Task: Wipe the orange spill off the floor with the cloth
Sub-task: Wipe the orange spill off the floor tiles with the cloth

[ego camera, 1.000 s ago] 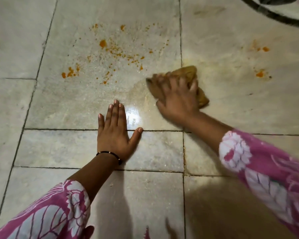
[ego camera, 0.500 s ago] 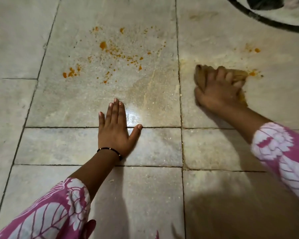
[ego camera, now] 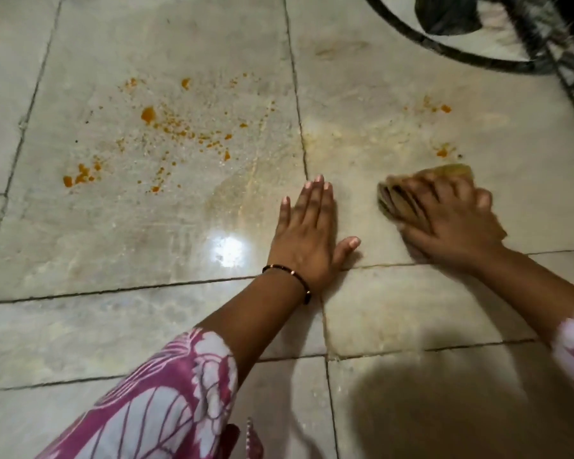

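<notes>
Head view, right hand: the right hand [ego camera: 451,220] is pressed flat on the cloth [ego camera: 408,197], fingers laid over it and slightly curled, not pinching; the outline is blurred, so the exact finger set cannot be told.
Head view, cloth: a brownish wad is seen under the palm, on the right-hand tile of the floor [ego camera: 146,243], with a folded edge showing beyond the fingertips.
Head view, left hand: the left hand [ego camera: 309,240] is spread flat on the tile just beside the cloth, nothing held; it is judged to serve as a brace.
Head view, orange spill: the main orange spill [ego camera: 166,134] lies scattered on the left tile, well apart from the cloth; a few small orange spots [ego camera: 442,152] remain just beyond the cloth, and one more farther up.
Head view, wiped patch: a dull yellowish smear [ego camera: 352,140] is seen above the hands.
Step in hand: the near spots are probably to be taken first.
How done well: even palm pressure should be kept, strokes overlapped and drawn inward so that bits are gathered, not spread; a cleaner fold should be turned out before the large patch is met.
Risk: staining of the grout line [ego camera: 299,104] by a loaded cloth is likely.
</notes>
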Demonstrator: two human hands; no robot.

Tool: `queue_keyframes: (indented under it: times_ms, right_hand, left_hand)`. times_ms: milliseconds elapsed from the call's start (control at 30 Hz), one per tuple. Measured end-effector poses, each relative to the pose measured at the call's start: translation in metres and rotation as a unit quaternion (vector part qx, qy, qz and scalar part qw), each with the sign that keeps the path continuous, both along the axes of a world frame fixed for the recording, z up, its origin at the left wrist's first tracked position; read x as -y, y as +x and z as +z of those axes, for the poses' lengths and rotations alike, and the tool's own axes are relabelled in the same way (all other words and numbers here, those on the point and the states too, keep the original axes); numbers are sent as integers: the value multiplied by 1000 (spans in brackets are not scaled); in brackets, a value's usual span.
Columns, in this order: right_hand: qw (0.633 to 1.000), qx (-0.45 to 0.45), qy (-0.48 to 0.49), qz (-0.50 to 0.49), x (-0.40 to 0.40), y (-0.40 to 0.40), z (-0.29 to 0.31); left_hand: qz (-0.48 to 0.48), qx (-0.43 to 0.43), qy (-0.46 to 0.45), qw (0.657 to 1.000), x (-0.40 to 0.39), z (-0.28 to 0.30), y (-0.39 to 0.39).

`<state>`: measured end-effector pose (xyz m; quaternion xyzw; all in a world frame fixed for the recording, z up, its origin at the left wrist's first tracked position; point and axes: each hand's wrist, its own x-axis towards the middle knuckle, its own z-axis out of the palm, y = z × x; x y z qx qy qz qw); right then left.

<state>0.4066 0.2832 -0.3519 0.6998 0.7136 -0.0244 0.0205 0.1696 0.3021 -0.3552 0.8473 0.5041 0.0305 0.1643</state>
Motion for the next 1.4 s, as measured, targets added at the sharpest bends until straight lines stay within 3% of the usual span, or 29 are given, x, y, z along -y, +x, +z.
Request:
queue_keyframes:
  times_ms: [100,267,333,467,600,733,867,1000,1167,1267,1400]
  right_hand:
    - [996,19,-21,-86,-55,-22,-1]
    - [999,19,12,26,-23,-25,-3]
    - [999,16,18,26,9,0,-6]
    - [992,40,29,-116,3,59,0]
    - [972,23,34,-232,-83,57,4]
    - [992,24,1,-122,-111,-7,-4]
    - [999,11,29,38,-46,-11,-8]
    - [997,30,61,-31,-24,50,-9]
    - [973,37,60,-222,-106,50,0]
    - [988,23,23,-149,-128,3,-2]
    - [1000,6,27,12,-83,-37,-6]
  left_hand:
    - [-42,-38,9,998,-9,-14,13]
    - [-39,-27,25,999,-9,-22,9]
    - [-40,-21,23,999,-9,-21,9]
    - [-33,-13,21,999,-7,-22,10]
    - [-30,-11,26,999,-6,-20,10]
    - [-31,-13,29,999,-6,-20,11]
    - [-34,-5,37,999,-5,-21,11]
    - [-22,5,45,999,-4,-25,13]
    - [-19,5,42,999,-5,-23,12]
    - [-24,-3,38,999,-5,-20,12]
    - [-28,-6,43,999,-5,-20,12]
